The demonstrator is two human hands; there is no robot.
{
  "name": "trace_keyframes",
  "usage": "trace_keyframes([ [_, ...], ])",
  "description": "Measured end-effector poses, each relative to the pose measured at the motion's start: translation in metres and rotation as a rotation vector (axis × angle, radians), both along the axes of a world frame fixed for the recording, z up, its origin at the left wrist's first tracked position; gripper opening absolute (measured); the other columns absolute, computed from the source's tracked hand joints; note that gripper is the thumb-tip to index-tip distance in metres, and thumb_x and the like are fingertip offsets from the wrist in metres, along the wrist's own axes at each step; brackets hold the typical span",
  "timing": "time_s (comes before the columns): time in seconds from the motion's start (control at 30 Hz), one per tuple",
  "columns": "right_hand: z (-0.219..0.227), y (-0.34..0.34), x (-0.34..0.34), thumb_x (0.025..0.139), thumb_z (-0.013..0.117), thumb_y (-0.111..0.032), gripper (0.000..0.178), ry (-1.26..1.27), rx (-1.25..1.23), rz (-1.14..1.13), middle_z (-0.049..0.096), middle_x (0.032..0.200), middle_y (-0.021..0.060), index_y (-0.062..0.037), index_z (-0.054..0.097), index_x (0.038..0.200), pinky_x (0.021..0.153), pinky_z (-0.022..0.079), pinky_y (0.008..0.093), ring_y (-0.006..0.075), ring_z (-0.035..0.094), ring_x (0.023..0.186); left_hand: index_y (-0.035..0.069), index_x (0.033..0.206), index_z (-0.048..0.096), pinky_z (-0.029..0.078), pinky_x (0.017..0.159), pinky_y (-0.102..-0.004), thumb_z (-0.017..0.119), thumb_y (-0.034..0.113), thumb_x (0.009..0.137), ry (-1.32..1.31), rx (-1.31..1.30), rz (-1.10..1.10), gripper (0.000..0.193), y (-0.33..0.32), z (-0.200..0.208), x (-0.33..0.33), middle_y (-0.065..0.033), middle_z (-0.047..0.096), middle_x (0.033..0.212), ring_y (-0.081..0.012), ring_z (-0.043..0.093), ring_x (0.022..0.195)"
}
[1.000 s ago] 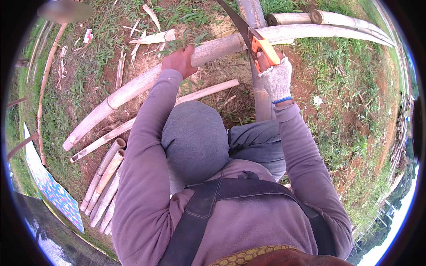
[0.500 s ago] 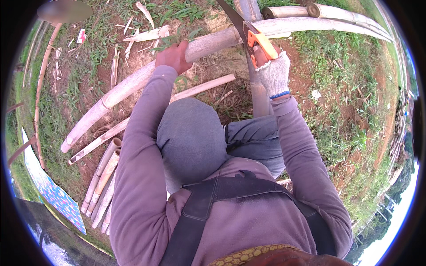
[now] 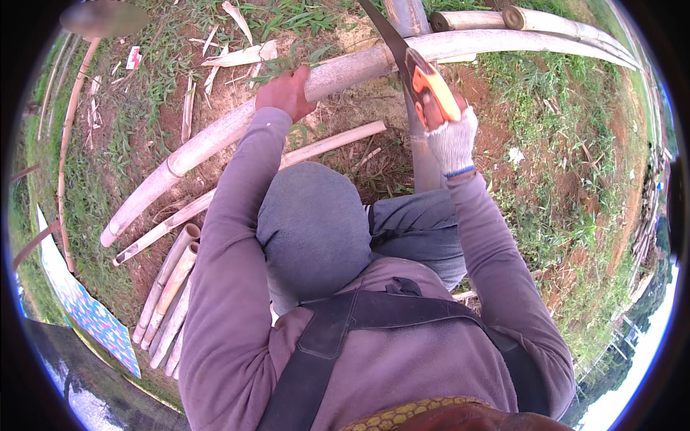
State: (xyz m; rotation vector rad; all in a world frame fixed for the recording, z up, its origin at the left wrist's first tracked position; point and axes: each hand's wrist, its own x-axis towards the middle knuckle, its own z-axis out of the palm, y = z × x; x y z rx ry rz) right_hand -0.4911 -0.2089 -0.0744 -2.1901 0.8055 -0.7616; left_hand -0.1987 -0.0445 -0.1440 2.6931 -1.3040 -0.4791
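A long, thick bamboo pole point(image 3: 208, 138) runs across in front of me, from the lower left to the far right. My left hand point(image 3: 287, 95), bare, is wrapped round the pole left of its middle. In my right hand point(image 3: 447, 123), which wears a pale knitted glove with a blue cuff edge, is the orange handle of a hand saw point(image 3: 388, 34). Its dark blade crosses the pole, slanting up and to the left. Under the pole there, an upright bamboo post point(image 3: 424, 154) stands; whether the teeth sit in a cut is too small to tell.
Several cut bamboo lengths point(image 3: 167, 291) lie at the lower left, beside a thinner split piece point(image 3: 180, 212). More bamboo point(image 3: 471, 20) lies beyond the pole at the far right. Pale splinters point(image 3: 248, 54) litter the grass and soil. A colourful patterned sheet point(image 3: 93, 316) is at the left edge.
My right hand has pulled the saw down towards me and slightly right, so its handle is nearer. My left hand keeps its hold on the pole.
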Motion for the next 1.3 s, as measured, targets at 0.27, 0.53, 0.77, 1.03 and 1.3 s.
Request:
trace_keyframes([
  [0.27, 0.026, 0.049, -0.123, 0.102, 0.072, -0.022, 0.027, 0.278, -0.382, 0.143, 0.070, 0.089, 0.0146, 0.0014, 0.068, 0.115, 0.058, 0.052, 0.0378, 0.0239, 0.068, 0.070, 0.020, 0.143, 0.055, 0.061, 0.096, -0.0519, 0.088, 0.041, 0.081, 0.002, 0.050, 0.035, 0.074, 0.018, -0.004, 0.004, -0.0175, 0.073, 0.125, -0.0396, 0.075, 0.112],
  [0.53, 0.000, -0.011, 0.019, 0.101, 0.077, -0.026, 0.025, -0.032, -0.092, 0.013, 0.070, 0.083, 0.0161, -0.0011, 0.074, 0.101, 0.066, 0.052, 0.0407, 0.0299, 0.067, 0.070, 0.019, 0.137, 0.058, 0.061, 0.095, -0.0522, 0.089, 0.040, 0.080, -0.003, 0.005, -0.003, 0.068, -0.003, 0.004, -0.002, -0.0163, 0.072, 0.125, -0.0393, 0.074, 0.113],
  [0.77, 0.013, 0.026, -0.056, 0.099, 0.076, -0.016, 0.018, 0.146, -0.410, 0.134, 0.071, 0.087, 0.0165, -0.0017, 0.073, 0.109, 0.063, 0.054, 0.0413, 0.0279, 0.069, 0.074, 0.018, 0.136, 0.057, 0.061, 0.095, -0.0521, 0.089, 0.039, 0.080, 0.006, 0.037, 0.032, 0.068, 0.015, 0.001, 0.002, -0.0168, 0.072, 0.126, -0.0399, 0.074, 0.113],
  [1.03, 0.007, 0.008, -0.037, 0.103, 0.074, -0.022, 0.023, 0.071, 0.008, 0.034, 0.072, 0.088, 0.0124, 0.0008, 0.072, 0.105, 0.067, 0.053, 0.0371, 0.0244, 0.071, 0.077, 0.018, 0.135, 0.057, 0.061, 0.095, -0.0521, 0.089, 0.039, 0.079, -0.020, 0.002, 0.011, 0.068, 0.005, -0.001, -0.001, -0.0171, 0.072, 0.125, -0.0405, 0.075, 0.112],
  [1.3, 0.035, 0.020, -0.058, 0.098, 0.076, -0.013, 0.014, 0.228, -0.438, 0.178, 0.071, 0.092, 0.0157, -0.0074, 0.073, 0.111, 0.060, 0.054, 0.0436, 0.0326, 0.071, 0.075, 0.021, 0.144, 0.055, 0.060, 0.096, -0.0515, 0.087, 0.040, 0.081, -0.004, 0.040, 0.036, 0.074, 0.010, 0.007, 0.011, -0.0178, 0.072, 0.127, -0.0397, 0.075, 0.112],
])
